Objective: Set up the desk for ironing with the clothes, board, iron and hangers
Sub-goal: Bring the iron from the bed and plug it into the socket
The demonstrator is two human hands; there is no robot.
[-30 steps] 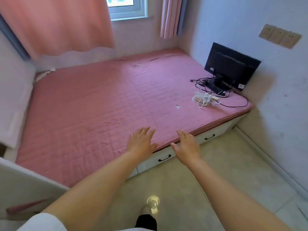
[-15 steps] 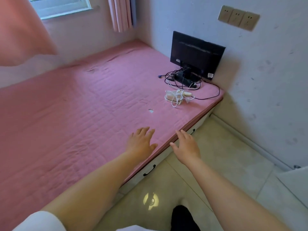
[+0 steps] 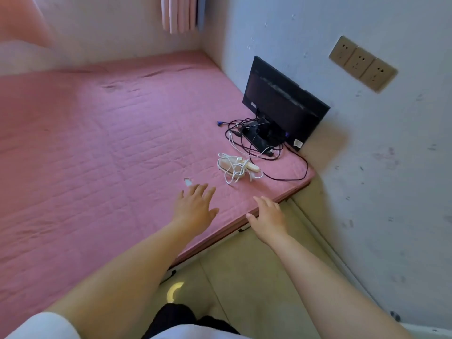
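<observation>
Fingers point(image 3: 200, 189) of the left hand point(image 3: 194, 211) are spreading wide over the quilted pink bed point(image 3: 97, 148); the right hand point(image 3: 269, 217) is hovering, relaxed and holding nothing, at its front edge. Beyond lies a small white iron point(image 3: 231, 165), cord tangling, near a black monitor point(image 3: 283, 104).

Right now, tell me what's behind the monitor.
The monitor stands against the wall, with cables tangled round its stand in front. Whatever sits between screen and wall is hidden.
</observation>
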